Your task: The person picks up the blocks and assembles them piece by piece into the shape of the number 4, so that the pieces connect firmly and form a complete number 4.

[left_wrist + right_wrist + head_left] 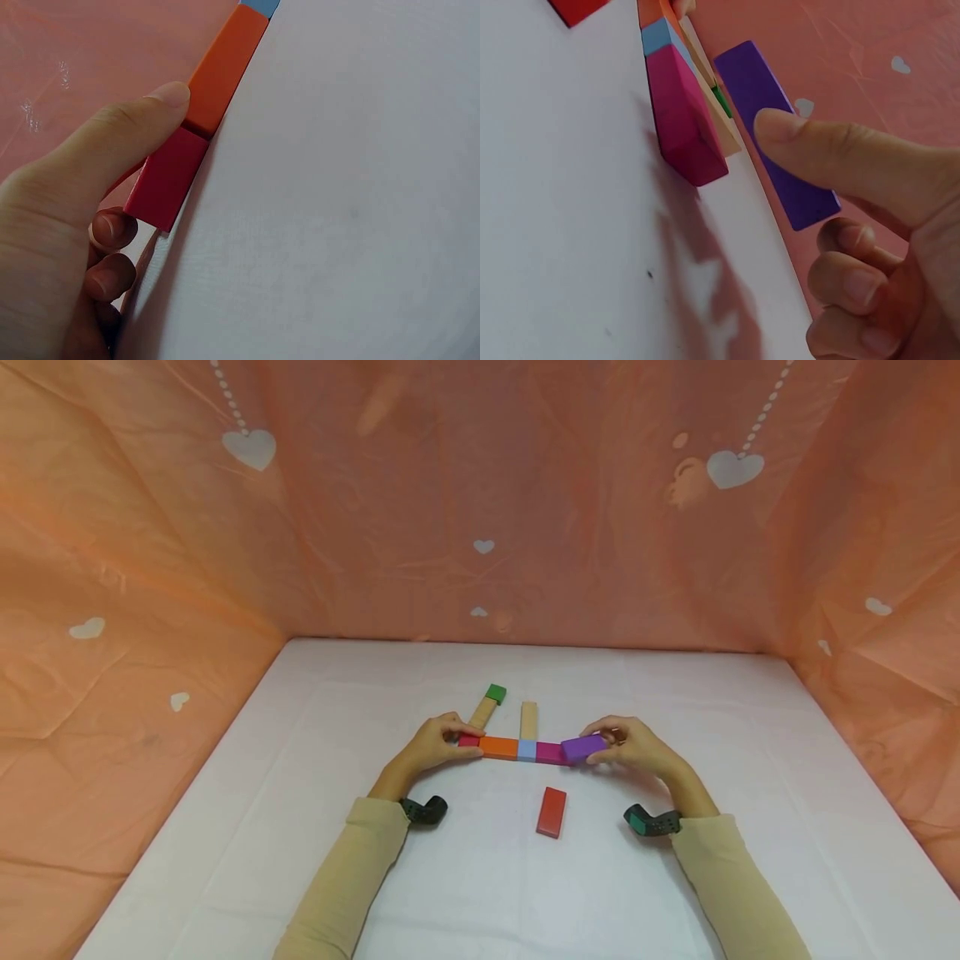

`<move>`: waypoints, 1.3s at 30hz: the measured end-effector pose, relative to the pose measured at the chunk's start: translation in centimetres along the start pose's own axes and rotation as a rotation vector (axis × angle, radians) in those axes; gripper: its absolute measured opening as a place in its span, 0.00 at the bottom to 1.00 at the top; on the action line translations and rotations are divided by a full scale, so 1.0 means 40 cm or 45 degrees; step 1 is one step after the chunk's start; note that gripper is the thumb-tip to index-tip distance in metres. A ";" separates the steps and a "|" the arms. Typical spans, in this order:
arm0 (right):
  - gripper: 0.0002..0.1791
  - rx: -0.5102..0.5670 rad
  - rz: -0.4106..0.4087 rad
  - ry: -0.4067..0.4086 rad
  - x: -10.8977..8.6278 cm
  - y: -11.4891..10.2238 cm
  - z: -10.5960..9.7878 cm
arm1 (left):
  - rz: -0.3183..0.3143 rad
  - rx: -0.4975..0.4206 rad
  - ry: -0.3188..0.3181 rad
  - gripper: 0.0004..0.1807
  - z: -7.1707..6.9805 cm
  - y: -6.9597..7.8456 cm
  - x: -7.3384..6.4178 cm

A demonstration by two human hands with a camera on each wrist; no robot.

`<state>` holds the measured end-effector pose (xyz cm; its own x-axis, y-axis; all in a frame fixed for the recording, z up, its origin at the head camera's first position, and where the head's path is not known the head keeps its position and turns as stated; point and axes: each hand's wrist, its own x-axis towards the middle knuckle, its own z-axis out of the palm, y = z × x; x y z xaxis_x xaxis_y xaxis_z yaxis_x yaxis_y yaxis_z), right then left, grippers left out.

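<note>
Your right hand (632, 745) pinches the purple block (581, 748) — up off the table (420, 893), near the row's (498, 747) right end. It looks like you're making the row longer, so lower it gently — don't bump the pink block (549, 752). Your left hand (433, 743) holds the dark red block (166, 180) at the left end. Two tan blocks (528, 720) and a green block (496, 693) lie farther off; the red block (551, 812) (near you) isn't in the way.
</note>
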<state>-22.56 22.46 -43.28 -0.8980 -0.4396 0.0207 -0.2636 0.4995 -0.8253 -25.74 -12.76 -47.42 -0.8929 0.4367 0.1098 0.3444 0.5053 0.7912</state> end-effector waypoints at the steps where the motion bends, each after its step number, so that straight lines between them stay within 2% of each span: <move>1: 0.19 -0.001 0.000 -0.001 0.001 -0.002 0.003 | 0.001 -0.001 -0.001 0.16 0.000 -0.001 0.000; 14: 0.19 0.008 0.000 -0.048 0.007 -0.025 0.031 | -0.027 -0.013 0.000 0.17 0.002 -0.002 0.000; 39: 0.20 -0.023 0.010 -0.087 0.018 -0.044 0.074 | -0.012 -0.050 0.004 0.17 0.001 -0.001 -0.002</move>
<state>-21.69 19.05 -43.47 -0.8742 -0.4849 -0.0247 -0.2633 0.5163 -0.8149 -25.66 -12.80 -47.47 -0.8970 0.4295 0.1041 0.3244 0.4799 0.8151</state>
